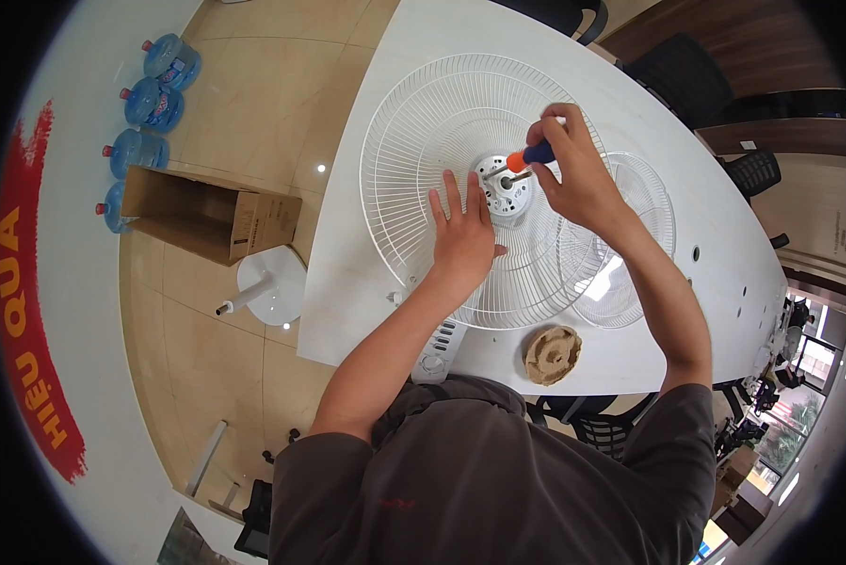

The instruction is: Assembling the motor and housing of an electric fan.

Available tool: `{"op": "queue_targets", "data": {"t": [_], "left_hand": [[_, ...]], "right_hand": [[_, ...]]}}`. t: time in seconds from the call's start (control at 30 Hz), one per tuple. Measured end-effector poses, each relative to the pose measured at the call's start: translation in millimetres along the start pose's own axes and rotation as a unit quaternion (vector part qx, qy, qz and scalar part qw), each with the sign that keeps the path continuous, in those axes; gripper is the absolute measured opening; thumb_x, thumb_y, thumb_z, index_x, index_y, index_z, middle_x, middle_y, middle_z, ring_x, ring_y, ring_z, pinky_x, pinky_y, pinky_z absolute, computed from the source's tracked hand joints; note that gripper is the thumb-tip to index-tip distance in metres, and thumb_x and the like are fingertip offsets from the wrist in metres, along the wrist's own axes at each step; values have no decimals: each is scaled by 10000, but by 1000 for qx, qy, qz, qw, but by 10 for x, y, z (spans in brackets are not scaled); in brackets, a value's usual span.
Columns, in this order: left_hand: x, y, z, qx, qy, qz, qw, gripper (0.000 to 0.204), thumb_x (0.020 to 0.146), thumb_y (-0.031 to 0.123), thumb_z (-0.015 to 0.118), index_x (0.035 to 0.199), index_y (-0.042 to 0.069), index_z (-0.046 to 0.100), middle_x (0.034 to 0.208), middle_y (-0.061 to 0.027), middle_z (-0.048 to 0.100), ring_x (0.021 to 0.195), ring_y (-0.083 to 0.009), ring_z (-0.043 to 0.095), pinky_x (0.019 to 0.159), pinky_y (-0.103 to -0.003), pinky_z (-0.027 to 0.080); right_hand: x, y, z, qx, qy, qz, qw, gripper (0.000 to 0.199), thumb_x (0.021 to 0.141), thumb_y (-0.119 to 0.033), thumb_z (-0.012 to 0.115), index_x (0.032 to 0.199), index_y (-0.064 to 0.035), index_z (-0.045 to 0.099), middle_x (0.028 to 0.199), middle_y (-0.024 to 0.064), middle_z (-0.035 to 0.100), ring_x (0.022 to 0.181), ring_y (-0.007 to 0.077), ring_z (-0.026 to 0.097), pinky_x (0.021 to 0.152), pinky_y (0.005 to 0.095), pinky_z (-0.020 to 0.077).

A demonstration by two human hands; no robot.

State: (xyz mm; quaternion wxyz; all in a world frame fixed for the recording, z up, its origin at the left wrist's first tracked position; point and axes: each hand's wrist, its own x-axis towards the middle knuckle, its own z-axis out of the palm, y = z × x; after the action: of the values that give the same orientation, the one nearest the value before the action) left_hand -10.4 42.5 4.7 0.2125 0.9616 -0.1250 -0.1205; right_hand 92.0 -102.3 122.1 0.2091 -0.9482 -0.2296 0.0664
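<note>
A white wire fan grille (401,193) lies on the white table, with a round white hub (509,203) at its middle. My left hand (465,240) rests flat on the wires, fingers spread, their tips beside the hub. In my right hand (575,174) is a screwdriver (519,161) with a blue and orange handle, gripped from above. Its shaft points at the hub's upper part; whether the tip sits in a screw is too small to tell. Partly under the grille's right side lies a second round wire grille (666,226).
Near the table's front edge are the fan's control panel (435,358) and a brown moulded-pulp piece (552,356). On the floor at left stand an open cardboard box (185,215), a white fan base (286,292) with a pole, and several blue water bottles (171,64). Black chairs (679,80) surround the table.
</note>
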Motion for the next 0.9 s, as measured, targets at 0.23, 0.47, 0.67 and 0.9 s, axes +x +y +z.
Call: {"op": "queue_targets", "data": {"t": [0.23,0.47,0.67,0.9], "left_hand": [[-7,-21,26,1,6,-1,1000,998,783,466,773,1442,-156,355,1601,-265,182,1464,-566,35,1135,-727,90],[-6,-17,8,11,-2,-4,1000,1000,780,475,773,1441,-152,361,1599,-265,183,1464,-566,42,1132,-730,98],[0,-18,27,15,3,-2,1000,1000,776,479,775,1440,-148,368,1600,-263,186,1463,-567,48,1134,-727,105],[-7,-28,31,11,6,-2,1000,997,779,475,774,1443,-148,367,1599,-267,185,1465,-564,38,1133,-727,100]], "right_hand": [[31,-36,13,54,32,-26,998,397,816,15,715,1177,-22,555,1181,186,568,1027,326,614,895,381,530],[27,-120,-33,128,30,-52,990,360,858,-4,666,1195,-5,540,1157,191,617,1022,318,641,873,377,537],[72,-20,144,106,133,-26,985,398,865,-53,670,1214,26,495,1134,233,583,975,354,665,851,403,546],[31,-205,54,32,122,77,989,363,862,-68,681,1168,25,509,1149,231,504,1022,390,624,835,412,545]]}}
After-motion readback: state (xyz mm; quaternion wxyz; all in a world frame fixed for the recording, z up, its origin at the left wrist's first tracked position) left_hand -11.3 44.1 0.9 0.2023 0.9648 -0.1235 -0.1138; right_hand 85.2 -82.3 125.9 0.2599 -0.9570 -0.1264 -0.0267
